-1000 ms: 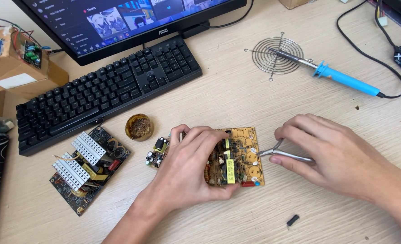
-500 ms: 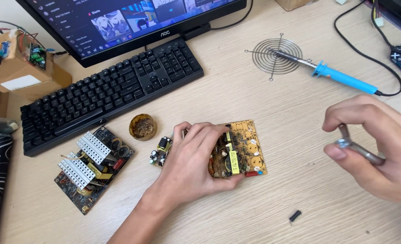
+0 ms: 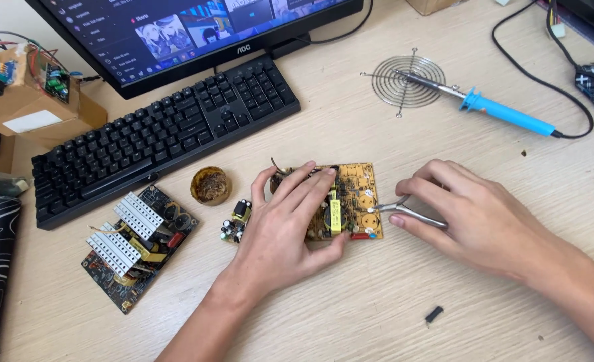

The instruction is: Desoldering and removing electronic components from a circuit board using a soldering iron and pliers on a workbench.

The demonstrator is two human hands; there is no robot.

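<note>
A yellow-brown circuit board with a yellow transformer and other parts lies on the wooden desk. My left hand rests flat on its left half and presses it down. My right hand is shut on metal tweezers, whose tips touch the board's right edge. A small green circuit board lies just left of my left hand.
A black keyboard and a monitor stand at the back. A blue soldering iron rests on a round wire grille. A dark board with white heat sinks, a round tin, a small black part.
My right hand, lifted off to the right with the tweezers half a second ago, has come back down to the board's right edge. My left hand stays on the board.
</note>
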